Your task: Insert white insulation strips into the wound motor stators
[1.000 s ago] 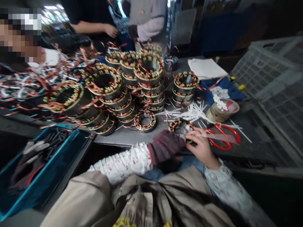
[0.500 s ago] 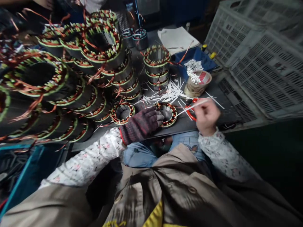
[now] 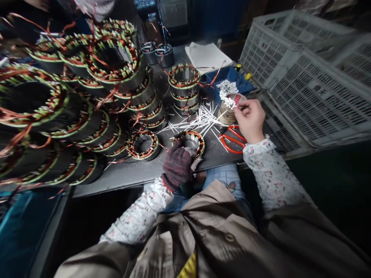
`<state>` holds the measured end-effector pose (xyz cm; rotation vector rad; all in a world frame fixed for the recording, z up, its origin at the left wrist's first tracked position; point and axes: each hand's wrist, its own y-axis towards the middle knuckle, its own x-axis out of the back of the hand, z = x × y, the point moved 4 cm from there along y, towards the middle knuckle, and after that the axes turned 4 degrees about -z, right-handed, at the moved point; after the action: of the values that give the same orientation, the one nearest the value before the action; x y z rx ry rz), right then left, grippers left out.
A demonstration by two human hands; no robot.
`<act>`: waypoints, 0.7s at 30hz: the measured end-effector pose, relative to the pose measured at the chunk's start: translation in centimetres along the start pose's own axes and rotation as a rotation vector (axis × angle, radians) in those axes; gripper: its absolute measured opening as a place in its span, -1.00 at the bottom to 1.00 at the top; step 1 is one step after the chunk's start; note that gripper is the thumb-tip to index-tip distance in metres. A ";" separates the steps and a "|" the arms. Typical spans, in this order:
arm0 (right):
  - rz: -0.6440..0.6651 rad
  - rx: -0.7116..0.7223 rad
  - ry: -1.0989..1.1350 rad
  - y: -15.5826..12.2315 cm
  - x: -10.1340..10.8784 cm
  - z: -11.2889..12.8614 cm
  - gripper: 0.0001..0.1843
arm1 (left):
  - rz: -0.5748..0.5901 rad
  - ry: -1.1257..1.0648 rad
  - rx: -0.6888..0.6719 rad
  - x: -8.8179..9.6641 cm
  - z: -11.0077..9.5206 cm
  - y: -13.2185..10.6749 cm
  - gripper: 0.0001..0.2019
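We note the bare right hand (image 3: 249, 120) has risen from the red-handled steel scissors (image 3: 232, 139) to 1 o'clock, fingers (image 3: 242, 110) pinched together on a thin white plastic sleeve (image 3: 223, 114); the dark knit-gloved left hand (image 3: 177, 165) curls its fingers over a copper-wound steel stator (image 3: 198, 143) at 12 o'clock.

- Our left hand (image 3: 177, 166), lower centre: a speckled maroon-and-grey knit glove with a red cuff
- Our sleeves (image 3: 272, 173): white with small pink flecks
- The rings (image 3: 143, 144), left and centre: copper wire over green and cream
- The scissors (image 3: 233, 139), right of centre: red handles
- The tray (image 3: 228, 77), upper centre: blue
- The crates (image 3: 313, 88), upper right: pale grey
- Our jacket (image 3: 220, 235), bottom: tan
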<state>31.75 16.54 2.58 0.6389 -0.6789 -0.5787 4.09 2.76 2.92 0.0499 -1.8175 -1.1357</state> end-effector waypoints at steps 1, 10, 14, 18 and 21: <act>0.008 0.003 -0.009 0.1 -0.2 -0.1 -0.92 | -0.021 -0.008 0.023 0.0 -0.1 0.0 -0.88; -0.022 0.003 0.375 -4.3 4.2 6.4 -0.88 | -0.038 0.008 0.088 -0.1 -0.6 -0.1 -0.36; 0.244 0.279 0.322 -10.7 7.2 10.5 -0.88 | -0.006 0.012 0.109 -0.6 -0.5 -0.4 -0.30; 0.376 0.486 0.406 -14.8 7.9 10.8 -0.84 | 0.033 0.017 0.136 -1.0 -0.3 -0.5 -0.30; 0.422 0.531 0.431 -15.5 7.9 9.7 -0.89 | 0.034 -0.002 0.157 -1.0 -0.3 -0.5 -0.32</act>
<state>25.65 -2.30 0.72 1.0422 -0.5337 0.1471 4.64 2.81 1.90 0.1088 -1.8992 -0.9682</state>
